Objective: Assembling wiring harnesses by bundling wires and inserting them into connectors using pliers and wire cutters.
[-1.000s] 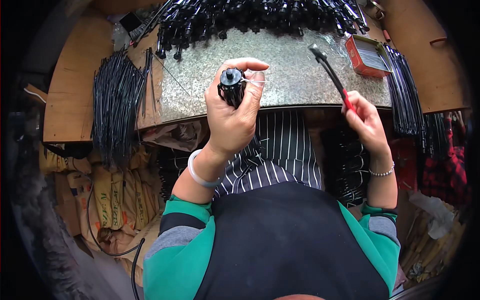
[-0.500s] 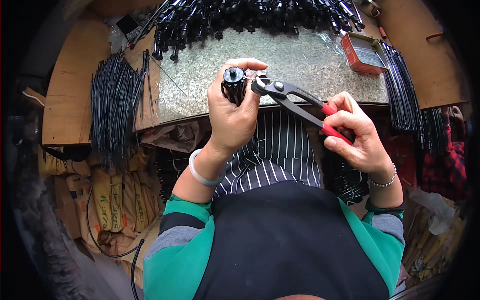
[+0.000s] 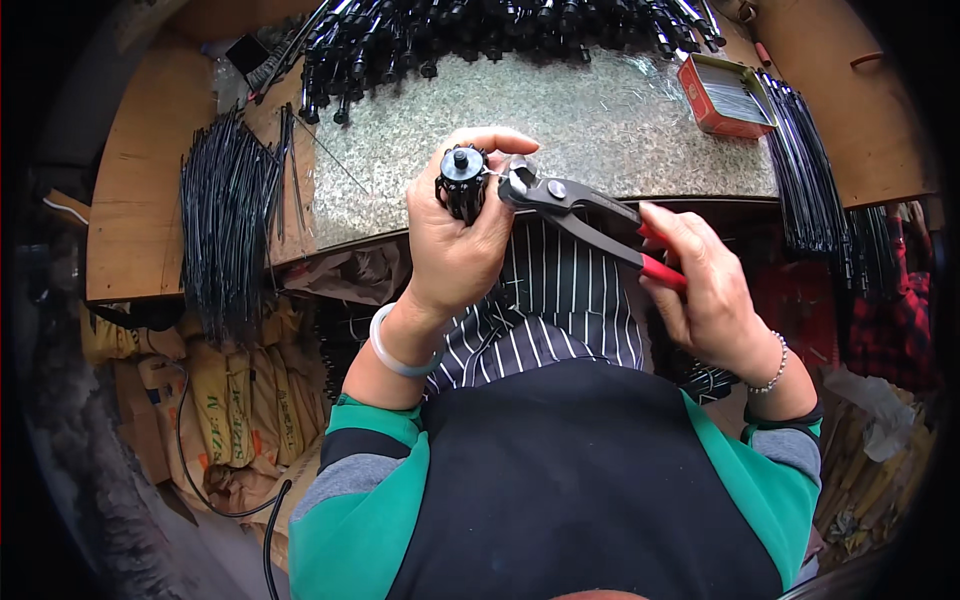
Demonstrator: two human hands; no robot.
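My left hand (image 3: 450, 245) is closed round what looks like a black umbrella frame (image 3: 462, 192), seen end-on. A silver disc with a black stub tops it, and dark rib ends ring the disc. My left forefinger reaches out above the pincers. In my right hand (image 3: 708, 290) is a pair of dark pincers (image 3: 585, 208) with red grips, fingers and thumb round the handles. The jaws are beside the frame's right side, by my left thumb tip. A thin pale wire (image 3: 492, 172) runs between frame and jaws; whether the jaws clamp it cannot be told.
Many black umbrella frames (image 3: 450, 40) lie piled along the bench's back. Bundles of thin black rods hang over the left edge (image 3: 230, 225) and right edge (image 3: 810, 170). A red box of thin wires (image 3: 725, 98) stands at the right of the speckled worktop (image 3: 590, 120).
My right hand has rolled over, its back now turned more upward, and the pincers have turned with it. The umbrella frame has shifted slightly left and tilted.
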